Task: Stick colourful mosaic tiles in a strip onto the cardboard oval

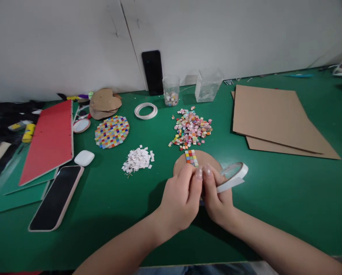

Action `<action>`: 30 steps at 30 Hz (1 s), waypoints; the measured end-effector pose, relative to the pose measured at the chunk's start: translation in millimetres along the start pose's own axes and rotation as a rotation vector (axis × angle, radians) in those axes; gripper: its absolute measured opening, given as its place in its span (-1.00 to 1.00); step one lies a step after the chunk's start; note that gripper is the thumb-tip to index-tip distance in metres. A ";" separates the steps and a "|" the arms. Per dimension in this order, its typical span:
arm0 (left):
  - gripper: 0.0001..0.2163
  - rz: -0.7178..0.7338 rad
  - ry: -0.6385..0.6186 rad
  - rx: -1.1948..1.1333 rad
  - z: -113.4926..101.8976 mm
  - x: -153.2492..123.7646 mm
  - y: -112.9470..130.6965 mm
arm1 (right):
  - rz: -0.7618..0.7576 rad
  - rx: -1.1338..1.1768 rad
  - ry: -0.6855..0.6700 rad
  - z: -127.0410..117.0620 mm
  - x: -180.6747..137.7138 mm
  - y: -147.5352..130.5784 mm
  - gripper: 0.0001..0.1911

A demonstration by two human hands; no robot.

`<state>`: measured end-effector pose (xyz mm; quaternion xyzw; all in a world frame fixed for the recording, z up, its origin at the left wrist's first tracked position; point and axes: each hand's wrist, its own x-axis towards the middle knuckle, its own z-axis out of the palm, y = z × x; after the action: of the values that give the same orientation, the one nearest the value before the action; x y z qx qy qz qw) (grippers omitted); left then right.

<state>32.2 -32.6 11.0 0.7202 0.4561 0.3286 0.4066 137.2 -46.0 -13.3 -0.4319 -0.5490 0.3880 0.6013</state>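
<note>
My left hand (180, 198) and my right hand (216, 196) meet over a round brown cardboard disc (205, 157) on the green table. Both hands are closed, fingertips pinched together at the disc's near edge. A small block of coloured mosaic tiles (191, 157) is stuck on the disc just beyond my fingers. A roll of white tape (236, 172) rests by my right hand, and a loose white strip of it (229, 185) runs into my right fingers. What the left fingertips pinch is too small to make out.
A heap of loose coloured tiles (191, 129) and a heap of white paper bits (138, 159) lie beyond. A tiled disc (112, 131), second tape roll (146, 110), cardboard sheets (276, 118), red board (51, 139), phone (56, 198) and white case (84, 157) surround them.
</note>
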 end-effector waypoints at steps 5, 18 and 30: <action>-0.79 0.011 0.023 0.032 2.9 -1.6 0.8 | -0.027 -0.067 -0.008 -0.3 -0.7 -1.5 -0.67; -0.80 0.169 0.025 0.206 -2.8 3.4 1.2 | -0.121 -0.236 -0.043 -4.8 -0.3 -2.7 -0.70; -0.78 0.007 -0.023 -0.041 0.8 0.2 -0.4 | -0.019 -0.094 0.014 -0.2 -2.1 -2.0 -0.67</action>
<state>32.7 -32.6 10.2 0.7171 0.4420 0.3312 0.4252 137.2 -48.6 -12.1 -0.4571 -0.5666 0.3528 0.5878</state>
